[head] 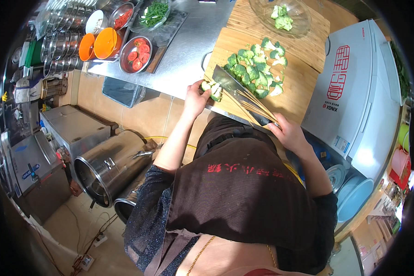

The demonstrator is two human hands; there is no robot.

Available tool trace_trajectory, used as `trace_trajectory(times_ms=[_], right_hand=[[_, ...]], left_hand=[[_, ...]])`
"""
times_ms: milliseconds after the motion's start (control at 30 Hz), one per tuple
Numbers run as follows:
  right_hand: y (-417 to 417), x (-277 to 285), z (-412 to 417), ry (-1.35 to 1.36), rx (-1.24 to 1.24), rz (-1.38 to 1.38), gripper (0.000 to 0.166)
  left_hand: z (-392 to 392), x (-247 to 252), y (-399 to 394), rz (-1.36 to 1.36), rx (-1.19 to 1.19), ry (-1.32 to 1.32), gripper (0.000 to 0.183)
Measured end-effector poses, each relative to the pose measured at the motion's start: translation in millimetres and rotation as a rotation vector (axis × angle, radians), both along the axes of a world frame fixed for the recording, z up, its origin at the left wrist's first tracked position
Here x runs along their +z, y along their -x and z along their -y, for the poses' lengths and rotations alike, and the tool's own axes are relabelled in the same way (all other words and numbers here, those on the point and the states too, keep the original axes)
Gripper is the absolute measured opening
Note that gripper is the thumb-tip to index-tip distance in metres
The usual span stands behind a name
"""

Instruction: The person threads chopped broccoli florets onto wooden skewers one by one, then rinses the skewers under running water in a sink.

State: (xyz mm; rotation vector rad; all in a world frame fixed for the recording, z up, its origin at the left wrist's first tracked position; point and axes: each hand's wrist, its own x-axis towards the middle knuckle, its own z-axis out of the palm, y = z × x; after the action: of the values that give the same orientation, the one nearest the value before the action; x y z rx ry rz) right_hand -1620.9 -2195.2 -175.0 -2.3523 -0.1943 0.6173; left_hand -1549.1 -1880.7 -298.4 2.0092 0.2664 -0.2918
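My left hand (197,100) holds a few broccoli florets (212,90) at the left edge of a wooden cutting board (296,93). Several thin bamboo skewers (258,105) are pinched at one end in my right hand (288,132). A wide-bladed cleaver (227,80) lies under the skewers, its dark handle near my right fingers; whether they touch it, I cannot tell. Cut broccoli pieces (257,69) are heaped on the board beyond the blade. Farther back, a clear bowl (302,26) holds two or so pale green pieces.
A steel bowl of tomato halves (121,57), orange bowls (107,44) and a wooden-handled knife (157,59) stand left on the steel table (179,65). A glass bowl of green vegetables (158,27) is behind. A white freezer (346,82) borders the right; steel barrels (114,165) are at lower left.
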Motion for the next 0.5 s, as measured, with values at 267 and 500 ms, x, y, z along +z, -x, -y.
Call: trace_trajectory(times_ms=[267,500], right_hand=[[-10.8,-11.5,1.8,0.032,0.036,-0.128,0.04],[3.1,-40.2,-16.8,-0.002,0.023,0.192,0.03]], left_hand=[[-0.1,-12.7,0.2,0.0,-0.018,-0.004,0.039],[-1.3,22.0,0.5,-0.18,0.113,0.351,0.043]])
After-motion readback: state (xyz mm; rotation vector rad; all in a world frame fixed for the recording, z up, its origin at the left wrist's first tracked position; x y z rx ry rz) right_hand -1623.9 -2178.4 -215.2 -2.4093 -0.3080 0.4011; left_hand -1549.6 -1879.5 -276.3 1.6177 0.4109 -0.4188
